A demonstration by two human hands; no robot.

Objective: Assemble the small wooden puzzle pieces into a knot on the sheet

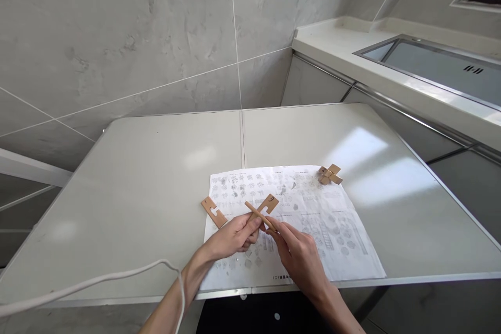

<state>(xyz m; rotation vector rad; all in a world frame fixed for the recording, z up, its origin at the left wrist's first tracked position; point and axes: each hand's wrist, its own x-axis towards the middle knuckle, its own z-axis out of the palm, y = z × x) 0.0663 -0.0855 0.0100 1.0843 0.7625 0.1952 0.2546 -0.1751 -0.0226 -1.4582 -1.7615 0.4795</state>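
Observation:
My left hand (238, 233) pinches a flat brown notched piece (270, 203) with a dark mark near its far end. In my right hand (299, 250) is a second narrow brown piece (253, 210), seen nearly edge-on. The two pieces cross each other at the fingertips; whether they interlock I cannot tell. Left of my left hand, a loose notched brown piece (209, 207) marked with a stroke lies across the paper's edge. A cross-shaped brown assembly (331, 174) sits at the paper's far right corner.
Under my hands a printed paper sheet (352, 266) lies on the pale folding table (156, 193), which has a centre seam. A white cable (117, 275) hangs in front at the left. Behind are a tiled wall (156, 36) and a counter (324, 44) with a sink (430, 68).

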